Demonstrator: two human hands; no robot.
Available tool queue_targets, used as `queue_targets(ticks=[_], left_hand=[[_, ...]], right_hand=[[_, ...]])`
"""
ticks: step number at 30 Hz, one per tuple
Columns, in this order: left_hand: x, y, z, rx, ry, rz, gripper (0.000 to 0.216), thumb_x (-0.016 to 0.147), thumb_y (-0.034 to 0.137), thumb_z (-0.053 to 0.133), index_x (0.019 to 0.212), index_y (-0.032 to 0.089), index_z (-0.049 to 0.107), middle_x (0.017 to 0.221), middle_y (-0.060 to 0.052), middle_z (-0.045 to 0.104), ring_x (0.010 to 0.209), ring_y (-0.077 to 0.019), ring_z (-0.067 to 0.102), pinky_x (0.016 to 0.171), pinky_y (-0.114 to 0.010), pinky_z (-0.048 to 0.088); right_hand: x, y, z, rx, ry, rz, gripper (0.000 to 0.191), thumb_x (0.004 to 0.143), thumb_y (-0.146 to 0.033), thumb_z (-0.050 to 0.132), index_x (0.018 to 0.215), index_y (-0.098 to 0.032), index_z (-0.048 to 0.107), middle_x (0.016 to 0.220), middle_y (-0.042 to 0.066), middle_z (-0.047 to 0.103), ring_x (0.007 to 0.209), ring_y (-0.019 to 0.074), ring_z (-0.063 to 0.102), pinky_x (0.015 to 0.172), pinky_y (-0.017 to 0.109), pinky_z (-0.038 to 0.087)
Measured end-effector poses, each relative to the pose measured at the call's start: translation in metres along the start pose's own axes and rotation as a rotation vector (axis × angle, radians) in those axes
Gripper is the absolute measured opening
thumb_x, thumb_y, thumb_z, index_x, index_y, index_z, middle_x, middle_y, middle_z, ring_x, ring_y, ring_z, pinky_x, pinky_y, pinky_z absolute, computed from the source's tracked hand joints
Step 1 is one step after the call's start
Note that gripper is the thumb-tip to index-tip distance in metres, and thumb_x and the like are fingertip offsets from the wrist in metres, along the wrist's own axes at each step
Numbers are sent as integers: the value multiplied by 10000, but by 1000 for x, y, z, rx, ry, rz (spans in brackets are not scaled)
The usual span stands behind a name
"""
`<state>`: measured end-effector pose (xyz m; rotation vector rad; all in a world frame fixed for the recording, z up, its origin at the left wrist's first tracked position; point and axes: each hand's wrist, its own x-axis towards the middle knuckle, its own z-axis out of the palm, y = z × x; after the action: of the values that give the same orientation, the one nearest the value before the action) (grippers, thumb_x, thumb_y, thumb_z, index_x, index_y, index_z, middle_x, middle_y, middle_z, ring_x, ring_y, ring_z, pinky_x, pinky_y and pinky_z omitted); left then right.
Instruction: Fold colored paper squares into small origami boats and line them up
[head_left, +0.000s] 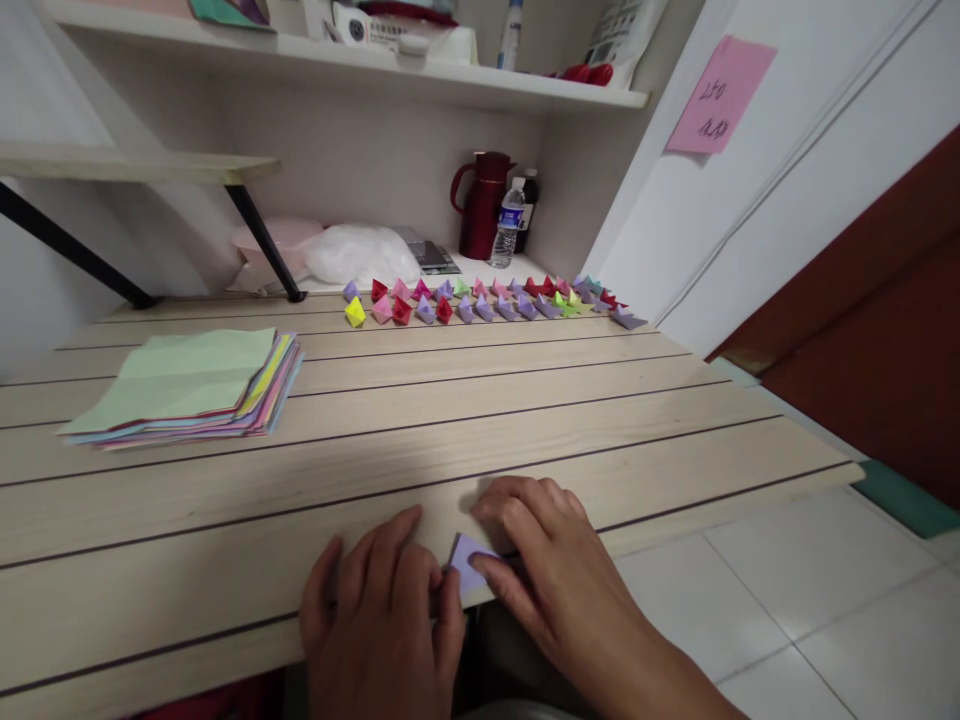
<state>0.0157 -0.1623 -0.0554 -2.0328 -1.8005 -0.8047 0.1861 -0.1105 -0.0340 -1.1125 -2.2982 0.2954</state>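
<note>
A small piece of folded purple paper [465, 558] lies at the front edge of the wooden table, between my two hands. My left hand [382, 605] is closed, with its thumb and index fingertip together at the paper's left edge. From the other side my right hand [559, 565] pinches the paper. Its thumb presses on top, and its curled fingers cover the paper's right part. Farther back stand two rows of small folded paper boats [465, 309] in purple, red, pink, green and yellow.
At the left lies a stack of coloured paper sheets [202, 375], pale green on top. Behind the boats are a white plastic bag [364, 255], a dark red jug [480, 210] and a water bottle [509, 225]. A black-legged stand [262, 240] rises at the left. The table's right edge borders tiled floor.
</note>
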Motion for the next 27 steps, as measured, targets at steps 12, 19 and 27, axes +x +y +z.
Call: queue_targets(ticks=[12, 19, 27], left_hand=[[-13, -22, 1, 8, 78, 240, 418, 871, 281, 618, 1273, 182, 554, 1234, -113, 691, 1135, -226, 607, 1107, -434, 292], [-28, -26, 6, -57, 26, 307, 382, 903, 171, 492, 1239, 285, 634, 1301, 36, 672, 1215, -200, 591, 1201, -407, 166], [-24, -5, -10, -517, 62, 9, 174, 929, 225, 515, 896, 330, 651, 914, 80, 779, 937, -148, 703, 1118, -404, 331]], right_hand=[[-12, 8, -13, -51, -82, -214, 348, 987, -253, 534, 1330, -235, 585, 1266, 114, 637, 1106, 264, 574, 906, 460, 477], [-24, 16, 2, -112, 50, -325, 344, 984, -288, 565, 1319, -212, 590, 1231, 80, 686, 1140, 243, 587, 976, 438, 460], [-27, -1, -5, 323, 184, -246, 184, 946, -178, 586, 1085, -227, 696, 923, 43, 740, 853, 195, 661, 763, 345, 515]])
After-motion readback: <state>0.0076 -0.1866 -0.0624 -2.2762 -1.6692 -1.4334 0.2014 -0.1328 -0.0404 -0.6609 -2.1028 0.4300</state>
